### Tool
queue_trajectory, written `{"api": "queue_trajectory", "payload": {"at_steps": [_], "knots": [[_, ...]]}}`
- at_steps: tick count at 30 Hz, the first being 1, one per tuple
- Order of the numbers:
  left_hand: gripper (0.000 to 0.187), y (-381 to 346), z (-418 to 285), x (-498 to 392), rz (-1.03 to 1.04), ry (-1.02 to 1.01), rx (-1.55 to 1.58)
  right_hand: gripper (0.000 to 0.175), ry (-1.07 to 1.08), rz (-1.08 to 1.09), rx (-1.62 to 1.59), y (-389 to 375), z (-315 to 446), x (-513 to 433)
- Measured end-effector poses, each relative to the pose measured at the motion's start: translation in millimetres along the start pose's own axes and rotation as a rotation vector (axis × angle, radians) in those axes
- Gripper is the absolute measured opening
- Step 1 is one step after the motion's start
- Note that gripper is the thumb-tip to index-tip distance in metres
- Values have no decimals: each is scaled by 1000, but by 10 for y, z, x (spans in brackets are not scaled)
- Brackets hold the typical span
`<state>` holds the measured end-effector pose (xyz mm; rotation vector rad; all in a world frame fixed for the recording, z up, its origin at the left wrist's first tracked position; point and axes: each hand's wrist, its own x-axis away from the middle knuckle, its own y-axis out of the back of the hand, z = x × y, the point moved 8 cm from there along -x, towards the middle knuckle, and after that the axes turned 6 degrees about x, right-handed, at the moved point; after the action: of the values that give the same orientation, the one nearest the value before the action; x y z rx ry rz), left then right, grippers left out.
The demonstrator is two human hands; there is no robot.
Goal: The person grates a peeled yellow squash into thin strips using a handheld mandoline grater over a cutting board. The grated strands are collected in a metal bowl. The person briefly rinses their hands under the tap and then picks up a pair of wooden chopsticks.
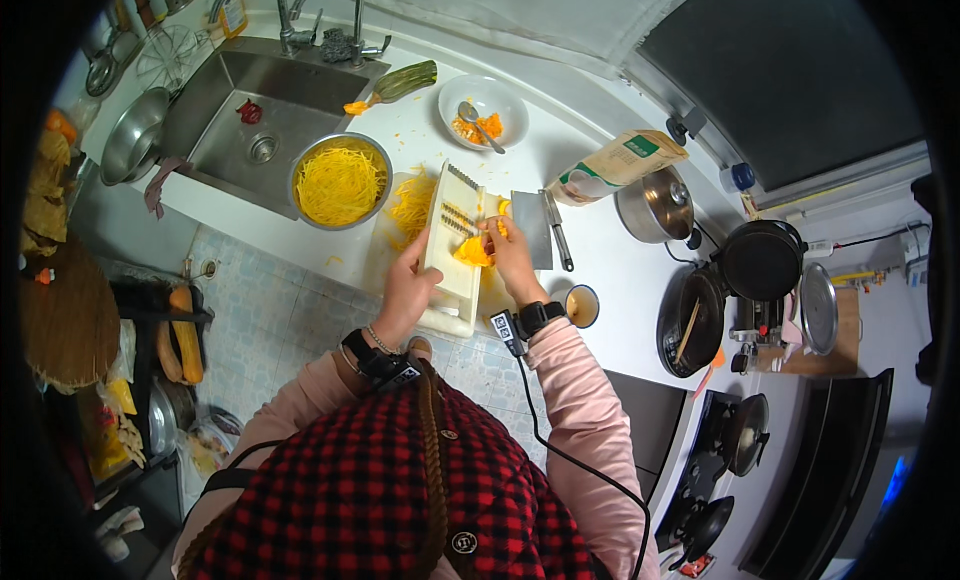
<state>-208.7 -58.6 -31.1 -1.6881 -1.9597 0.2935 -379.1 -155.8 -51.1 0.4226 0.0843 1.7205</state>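
My left hand [407, 289] grips the left edge of a white plastic mandoline grater [454, 261], which tilts above a cutting board [382, 261]. In my right hand [516, 263] is a piece of orange pumpkin [474, 251], against the grater's face just below its rows of metal teeth. Yellow-orange shreds [412, 202] lie heaped on the board left of the grater. A steel bowl [343, 181] full of similar shreds stands beside the sink. Right of the grater lie a cleaver [531, 231] and a black-handled knife [559, 235].
Around the work area are a steel sink [259, 129], a green-skinned squash piece [405, 82], a white bowl [510, 103] with a spoon and orange scraps, a paper bag [619, 163], a lidded pot [654, 208] and a cup [582, 307]. A wok [690, 325] sits farther right.
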Motion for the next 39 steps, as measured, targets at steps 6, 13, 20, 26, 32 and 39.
{"api": "queue_trajectory", "payload": {"at_steps": [6, 13, 20, 26, 32, 39], "knots": [[72, 66, -114, -10, 26, 94, 48, 24, -172, 143, -158, 18, 151, 285], [71, 111, -170, 23, 9, 116, 14, 19, -192, 216, -145, -12, 142, 324], [71, 225, -215, 51, 10, 80, 11, 16, -369, 99, -482, 169, -432, 216], [71, 233, -195, 91, 12, 153, 44, 21, -296, 82, -595, 368, -606, -106], [70, 284, -210, 90, -6, 132, 1, 31, -422, -29, -557, 575, -855, -223], [69, 274, -175, 46, 16, 133, 35, 32, -302, -182, -696, 838, -719, -317]]}}
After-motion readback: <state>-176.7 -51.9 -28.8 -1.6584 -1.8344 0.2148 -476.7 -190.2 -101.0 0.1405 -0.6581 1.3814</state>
